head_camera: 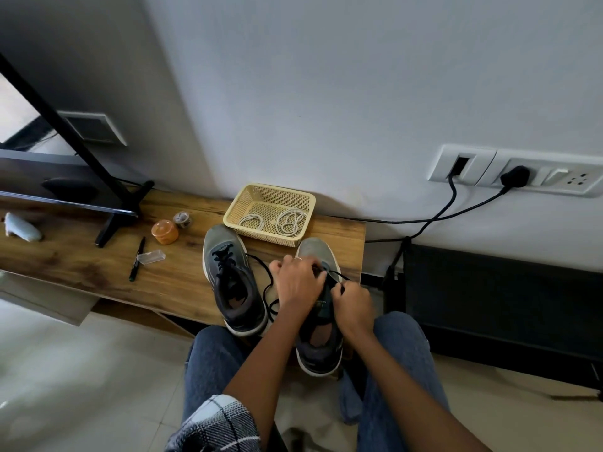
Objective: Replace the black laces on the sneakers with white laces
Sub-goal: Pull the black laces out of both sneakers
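Both hands worked the right sneaker at desk edge: left hand grip curled over the eyelets, right hand grip pinching black lace. Best pull row by row. White laces waited in the basket.

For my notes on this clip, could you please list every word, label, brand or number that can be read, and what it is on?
None can be read.
Right sneaker: a small mark on its side, too blurred to read.
Orange jar, small round tin and pen: any print is too small to read.
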`<state>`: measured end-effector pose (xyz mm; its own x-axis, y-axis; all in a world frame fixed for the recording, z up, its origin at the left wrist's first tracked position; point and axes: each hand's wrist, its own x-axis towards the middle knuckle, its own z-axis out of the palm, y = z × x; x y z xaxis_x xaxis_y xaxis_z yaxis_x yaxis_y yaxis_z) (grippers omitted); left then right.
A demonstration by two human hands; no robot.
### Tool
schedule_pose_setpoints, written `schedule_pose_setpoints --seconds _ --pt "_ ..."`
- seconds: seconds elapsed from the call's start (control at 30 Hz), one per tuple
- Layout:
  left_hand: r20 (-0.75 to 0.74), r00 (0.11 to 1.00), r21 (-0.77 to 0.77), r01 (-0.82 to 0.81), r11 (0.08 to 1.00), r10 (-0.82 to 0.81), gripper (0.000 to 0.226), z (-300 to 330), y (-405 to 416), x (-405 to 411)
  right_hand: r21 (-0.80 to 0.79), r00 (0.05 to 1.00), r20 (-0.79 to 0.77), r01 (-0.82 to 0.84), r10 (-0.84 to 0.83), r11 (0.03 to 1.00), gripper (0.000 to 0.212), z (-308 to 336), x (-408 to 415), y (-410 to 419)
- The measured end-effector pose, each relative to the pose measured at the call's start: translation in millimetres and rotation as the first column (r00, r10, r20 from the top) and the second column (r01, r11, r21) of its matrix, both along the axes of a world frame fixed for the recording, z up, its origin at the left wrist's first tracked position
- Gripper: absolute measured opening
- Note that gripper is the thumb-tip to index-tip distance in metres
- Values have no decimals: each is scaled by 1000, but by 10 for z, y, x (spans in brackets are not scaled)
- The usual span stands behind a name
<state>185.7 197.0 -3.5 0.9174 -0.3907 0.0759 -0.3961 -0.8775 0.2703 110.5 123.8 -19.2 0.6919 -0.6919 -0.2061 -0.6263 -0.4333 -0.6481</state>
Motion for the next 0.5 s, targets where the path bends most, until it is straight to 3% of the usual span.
schedule_pose_setpoints --seconds 0.07,0.17,0.37,0.43,0.5 --pt "31 997 164 57 985 -63 21 19 -18 19 -1 1000 5 2 -2 1000 31 4 -5 5" --pt "139 988 180 48 983 -73 11 -30 -52 19 -3 1000 5 2 -2 1000 31 10 -18 1" --pt "239 968 -90 -58 994 78 12 -278 -46 -69 -29 1000 -15 12 -13 999 31 30 -22 21" --pt "178 974 -229 -100 968 143 6 -285 -35 -72 -37 999 -27 17 -18 999 31 42 -26 23" --pt "4 969 -366 -227 902 245 9 -178 -21 -41 -25 999 -37 28 -29 999 31 50 -28 14"
